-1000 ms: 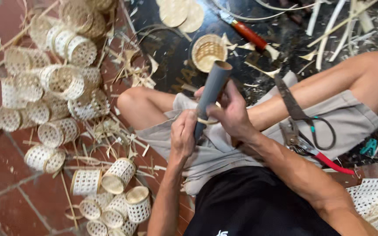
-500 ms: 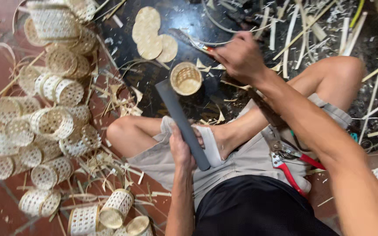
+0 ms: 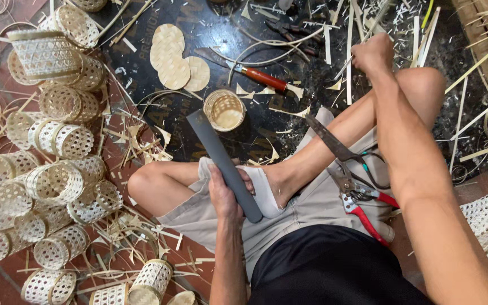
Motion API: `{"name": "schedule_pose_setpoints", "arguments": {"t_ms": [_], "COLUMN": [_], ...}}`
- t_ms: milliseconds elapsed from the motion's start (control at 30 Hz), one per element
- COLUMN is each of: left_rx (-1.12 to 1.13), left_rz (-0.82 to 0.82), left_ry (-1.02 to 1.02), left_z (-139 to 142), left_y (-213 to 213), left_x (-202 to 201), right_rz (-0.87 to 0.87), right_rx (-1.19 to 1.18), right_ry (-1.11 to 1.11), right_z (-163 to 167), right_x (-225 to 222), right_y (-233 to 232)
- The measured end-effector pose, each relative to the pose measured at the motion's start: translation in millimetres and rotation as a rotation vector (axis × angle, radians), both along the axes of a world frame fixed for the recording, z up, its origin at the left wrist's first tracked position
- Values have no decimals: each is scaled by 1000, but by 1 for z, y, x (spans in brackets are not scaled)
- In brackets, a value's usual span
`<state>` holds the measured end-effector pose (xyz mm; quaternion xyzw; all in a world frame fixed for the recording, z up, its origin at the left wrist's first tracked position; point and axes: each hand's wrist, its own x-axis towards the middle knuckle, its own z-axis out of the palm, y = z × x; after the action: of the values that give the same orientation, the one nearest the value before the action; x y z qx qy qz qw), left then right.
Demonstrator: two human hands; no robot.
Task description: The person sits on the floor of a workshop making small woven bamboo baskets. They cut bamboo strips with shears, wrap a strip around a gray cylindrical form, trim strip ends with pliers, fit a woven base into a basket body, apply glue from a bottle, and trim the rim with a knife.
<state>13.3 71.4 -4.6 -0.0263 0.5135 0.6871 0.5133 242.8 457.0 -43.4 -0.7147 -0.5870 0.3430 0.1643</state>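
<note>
One head cam, looking steeply down from close above the seated person's lap and crossed legs. Frame covers floor ahead w/ dark mat at top, woven baskets along left edge.

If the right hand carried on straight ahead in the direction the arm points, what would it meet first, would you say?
The right hand already rests among loose bamboo strips on the dark mat. Going on up and away, it would probably meet more strips and shavings there first, though depth is hard to judge.

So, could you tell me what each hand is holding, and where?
Left hand grips the grey pipe at its lower end. Right hand closes on thin strips; exact hold unclear.
</note>
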Motion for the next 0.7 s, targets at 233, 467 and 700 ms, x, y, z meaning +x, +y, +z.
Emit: {"name": "schedule_pose_setpoints", "arguments": {"t_ms": [233, 467, 700], "left_rx": [123, 156, 209], "left_rz": [-55, -261, -297], "left_ry": [-19, 131, 300], "left_z": [0, 16, 43], "left_y": [-12, 15, 20], "left_x": [2, 28, 38], "right_rz": [-248, 0, 220], "right_rx": [-343, -346, -264], "right_ry": [943, 1524, 1565], "right_z": [32, 65, 103], "right_x": [8, -9, -24], "right_y": [-20, -193, -255]}}
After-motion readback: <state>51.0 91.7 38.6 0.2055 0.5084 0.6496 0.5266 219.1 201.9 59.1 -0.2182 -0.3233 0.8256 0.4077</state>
